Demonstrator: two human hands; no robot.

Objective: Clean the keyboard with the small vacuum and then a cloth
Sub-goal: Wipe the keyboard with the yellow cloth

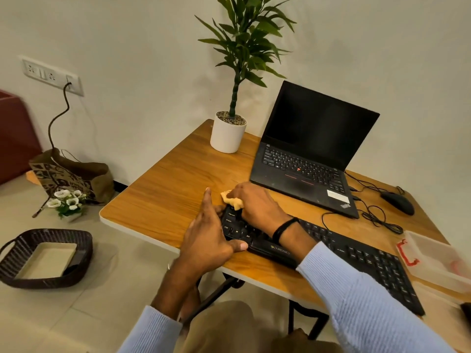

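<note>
A black keyboard lies slantwise along the front of the wooden table. My right hand grips a small yellow cloth and presses it on the keyboard's far left corner. My left hand holds the keyboard's left end, thumb on the front edge near the Alt key, fingers along the side, index finger pointing up. No vacuum is in sight.
An open black laptop and a white potted plant stand behind the keyboard. A black mouse with its cable lies right, with a clear plastic box near the right edge. A dark woven basket sits on the floor left.
</note>
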